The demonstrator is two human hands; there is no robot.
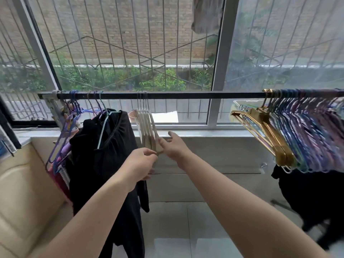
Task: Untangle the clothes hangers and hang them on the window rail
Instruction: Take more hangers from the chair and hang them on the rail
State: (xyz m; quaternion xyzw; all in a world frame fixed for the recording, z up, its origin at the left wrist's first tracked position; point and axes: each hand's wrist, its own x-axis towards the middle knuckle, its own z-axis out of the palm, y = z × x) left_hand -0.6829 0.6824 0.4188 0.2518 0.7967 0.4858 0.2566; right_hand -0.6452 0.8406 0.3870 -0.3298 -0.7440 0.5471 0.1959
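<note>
hanging mid-way along the window rail (pixel 186 95), the white hangers (pixel 148 127) sat bunched; the left hand (pixel 138 164) pinched their lower tip, the right hand (pixel 174 146) lay loose-fingered against them; a sideways tug could probably unhook them.

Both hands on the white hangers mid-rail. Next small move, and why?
Probably let go and reach for another bunch: the white hangers already hook over the rail side by side. Left hand pinches their lower ends, right hand rests against them.
</note>
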